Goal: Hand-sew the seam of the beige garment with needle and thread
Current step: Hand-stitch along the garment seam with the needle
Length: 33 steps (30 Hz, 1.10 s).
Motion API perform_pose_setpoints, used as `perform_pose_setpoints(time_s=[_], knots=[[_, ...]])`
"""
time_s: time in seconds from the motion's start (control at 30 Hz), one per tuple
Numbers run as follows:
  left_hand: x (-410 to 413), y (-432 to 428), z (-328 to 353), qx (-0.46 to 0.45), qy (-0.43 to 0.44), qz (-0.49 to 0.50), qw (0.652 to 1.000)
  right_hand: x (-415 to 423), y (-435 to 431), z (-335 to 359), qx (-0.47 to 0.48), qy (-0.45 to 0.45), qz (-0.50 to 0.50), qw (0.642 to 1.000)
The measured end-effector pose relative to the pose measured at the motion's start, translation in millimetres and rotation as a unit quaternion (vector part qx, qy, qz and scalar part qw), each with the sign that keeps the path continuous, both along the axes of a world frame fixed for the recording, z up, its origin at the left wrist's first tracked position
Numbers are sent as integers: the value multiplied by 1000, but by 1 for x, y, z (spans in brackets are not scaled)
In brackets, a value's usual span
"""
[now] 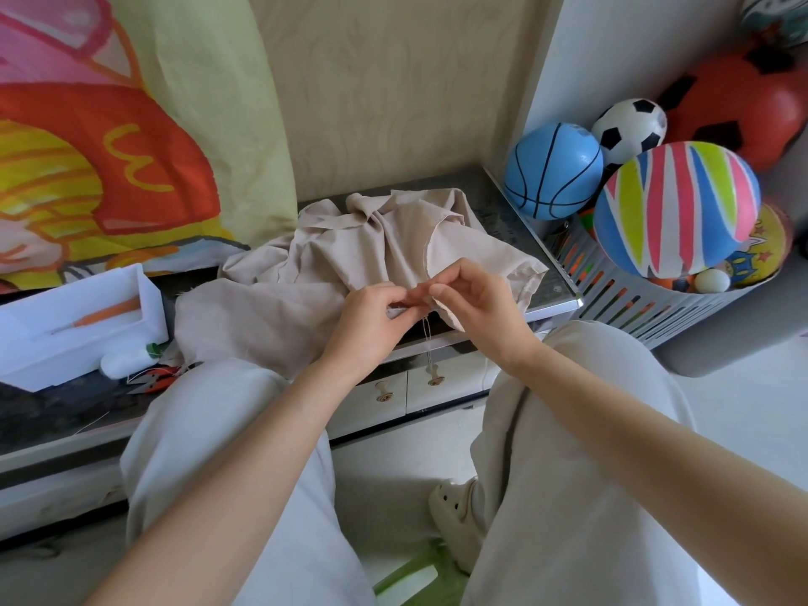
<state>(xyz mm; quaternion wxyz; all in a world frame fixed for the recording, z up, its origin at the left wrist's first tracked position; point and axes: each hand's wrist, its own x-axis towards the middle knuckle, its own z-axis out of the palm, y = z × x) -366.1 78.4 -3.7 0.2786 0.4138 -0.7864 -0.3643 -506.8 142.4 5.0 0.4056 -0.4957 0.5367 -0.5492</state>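
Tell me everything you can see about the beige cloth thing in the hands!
The beige garment is plain, thin-looking woven cloth, crumpled in soft folds on the dark tabletop. One curved edge looks raw and frayed. Its near edge is lifted, where the left hand and right hand pinch it close together. A pale thread hangs down from there. No needle can be made out.

Beige wavy wallpaper [393, 80] at twelve o'clock. Bright cartoon curtain [109, 137] at ten. Dark glossy cabinet top [511, 220] across the middle, white drawers [363, 408] with brass knobs [384, 395] beneath. Grey basket [634, 308] of balls [675, 207] at two. White floor [393, 470] at six.
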Motion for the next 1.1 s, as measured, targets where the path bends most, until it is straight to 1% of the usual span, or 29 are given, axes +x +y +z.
perform_pose_setpoints(time_s=[0.07,0.17,0.4,0.53,0.6,0.7,0.77,0.87,0.9,1.0,1.1], knots=[[0,0,-3,-9,-10,-12,1000,-1,1,2,-7,-1,-22,1000],[1,-1,-8,-32,-37,-27,998,-4,3,4,-11,-38,-53,998],[4,-1,-13,-40,-80,-55,994,-6,17,17,-1,-73,-89,993],[4,2,-15,-2,-76,-96,992,-7,24,23,14,-57,-92,994],[3,5,-15,0,-84,-124,989,-6,27,27,19,-45,-90,995],[4,10,-16,-3,-64,-145,987,-6,31,32,20,-32,-88,995],[6,13,-18,-26,-59,-148,987,-7,35,34,20,-17,-88,996],[8,15,-22,-101,-82,-135,982,-10,39,33,25,-7,-97,995],[8,17,-22,-110,-82,-128,982,-11,41,32,28,-5,-104,994],[10,23,-15,-96,-35,-125,987,-16,48,29,53,20,-125,991],[12,34,-2,-32,6,-136,990,-20,54,24,94,89,-139,982]])
